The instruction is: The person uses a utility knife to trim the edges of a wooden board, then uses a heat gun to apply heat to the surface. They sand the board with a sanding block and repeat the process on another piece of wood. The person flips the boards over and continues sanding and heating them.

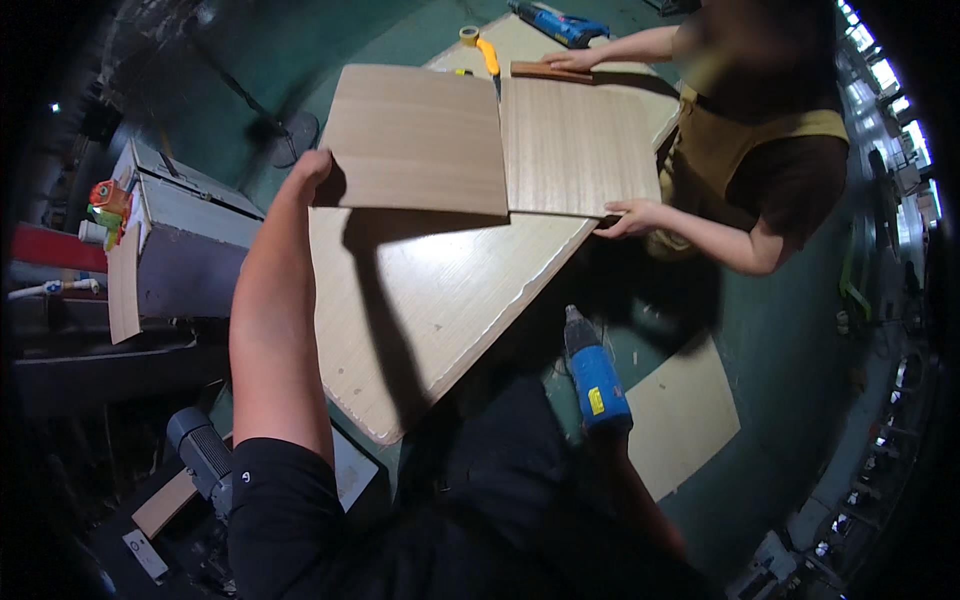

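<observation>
My left hand (319, 169) grips the near left corner of a thin wood-grain panel (416, 142), its fingers hidden beneath. The panel casts a shadow on the pale worktable (442, 277). Its right edge meets a lighter wood-grain panel (577, 142), which a co-worker steadies by the near right corner with one hand (634, 217). Low on my right side, my right hand (606, 436) holds a blue heat gun (600, 382), nozzle pointing away from me towards the table edge; the tool's body hides most of that hand.
The co-worker's other hand (570, 58) rests on a brown wooden block (551, 71). Behind the panels lie a yellow utility knife (489, 56), a tape roll (469, 34) and another blue heat gun (562, 26). A pale sheet (686, 420) lies on the floor; a cabinet (187, 247) stands left.
</observation>
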`<state>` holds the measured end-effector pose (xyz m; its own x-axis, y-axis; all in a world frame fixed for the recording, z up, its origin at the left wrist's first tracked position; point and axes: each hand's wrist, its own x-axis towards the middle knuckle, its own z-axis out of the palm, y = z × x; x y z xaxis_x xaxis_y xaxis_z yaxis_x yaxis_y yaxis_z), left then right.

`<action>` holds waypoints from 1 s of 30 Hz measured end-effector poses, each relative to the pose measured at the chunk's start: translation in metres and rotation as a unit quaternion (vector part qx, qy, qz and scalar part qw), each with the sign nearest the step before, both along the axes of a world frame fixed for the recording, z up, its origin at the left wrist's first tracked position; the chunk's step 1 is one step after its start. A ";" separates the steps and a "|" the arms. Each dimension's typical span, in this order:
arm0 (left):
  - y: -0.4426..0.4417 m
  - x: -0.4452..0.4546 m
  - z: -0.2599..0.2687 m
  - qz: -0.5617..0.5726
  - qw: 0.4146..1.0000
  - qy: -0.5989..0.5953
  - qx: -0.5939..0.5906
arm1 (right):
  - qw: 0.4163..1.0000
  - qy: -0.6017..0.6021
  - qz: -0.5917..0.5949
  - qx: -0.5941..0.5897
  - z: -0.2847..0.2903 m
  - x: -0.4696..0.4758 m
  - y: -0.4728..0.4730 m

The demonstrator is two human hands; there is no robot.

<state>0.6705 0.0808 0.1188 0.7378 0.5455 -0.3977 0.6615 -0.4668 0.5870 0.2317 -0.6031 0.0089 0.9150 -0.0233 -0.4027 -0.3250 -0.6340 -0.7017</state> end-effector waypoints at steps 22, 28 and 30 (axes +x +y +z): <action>-0.164 -0.494 -0.054 0.409 0.863 -0.233 -0.183 | 0.976 0.053 0.145 0.152 0.059 0.069 -0.107; -0.209 -0.591 -0.075 0.482 0.845 -0.174 -0.154 | 0.963 0.111 0.124 0.212 0.088 0.132 -0.075; -0.215 -0.612 -0.084 0.494 0.845 -0.160 -0.131 | 0.942 0.163 0.101 0.277 0.094 0.148 -0.052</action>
